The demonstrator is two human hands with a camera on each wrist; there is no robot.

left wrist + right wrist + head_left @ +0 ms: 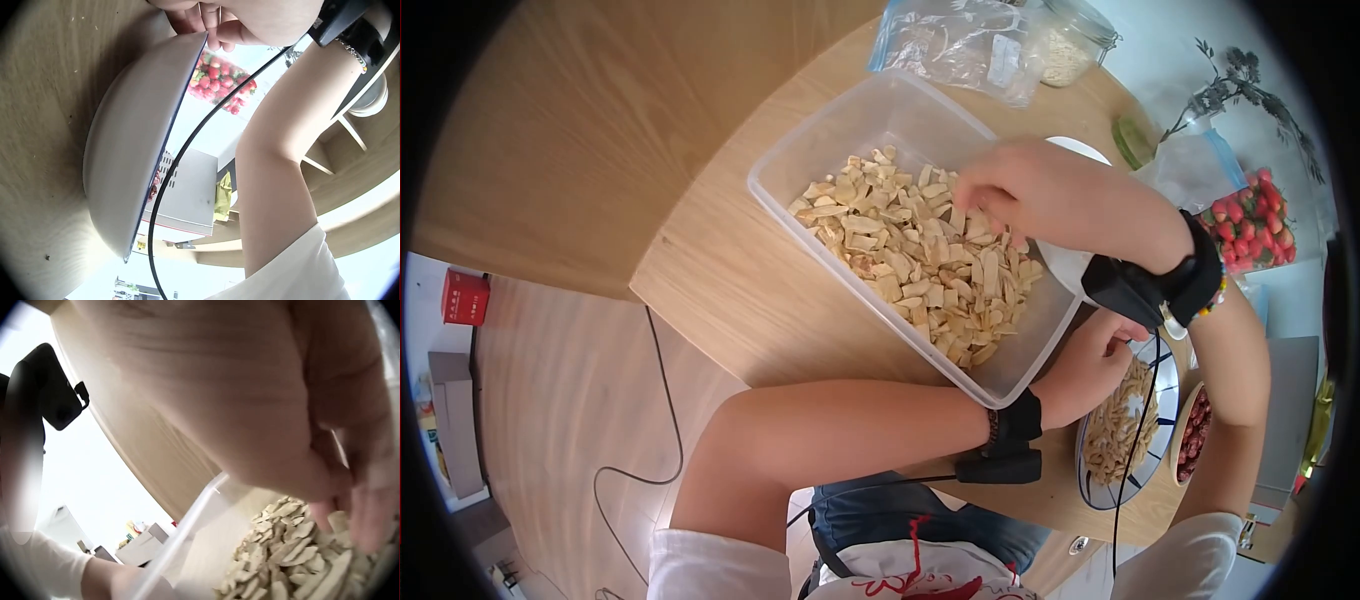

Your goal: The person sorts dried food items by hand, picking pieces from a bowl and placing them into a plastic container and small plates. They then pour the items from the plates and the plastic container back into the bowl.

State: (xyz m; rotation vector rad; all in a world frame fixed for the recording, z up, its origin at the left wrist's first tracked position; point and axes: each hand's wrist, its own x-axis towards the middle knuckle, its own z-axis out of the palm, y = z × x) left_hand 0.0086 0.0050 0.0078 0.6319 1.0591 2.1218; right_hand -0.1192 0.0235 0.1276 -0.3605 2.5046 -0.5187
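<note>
A translucent plastic box (870,300) holds many pale dried slices (890,240). My right hand (1025,190) reaches over its far right side, fingers down in the slices. In the right wrist view one dried slice (339,522) shows between the thumb and fingertips. My left hand (1090,365) is outside the box's near right corner, beside an oval blue-rimmed bowl (1164,400) of pale thin strips (1118,425). In the left wrist view its curled fingers (211,19) are right at the bowl's rim; I cannot tell whether they grip it.
A bowl of dark red dried fruit (1195,430) stands right of the blue-rimmed bowl. Behind the box lie a clear plastic bag (960,40) and a clip-lid glass jar (1072,50). A bag of red fruit (1255,225) sits far right. A black cable (187,147) crosses before the bowl.
</note>
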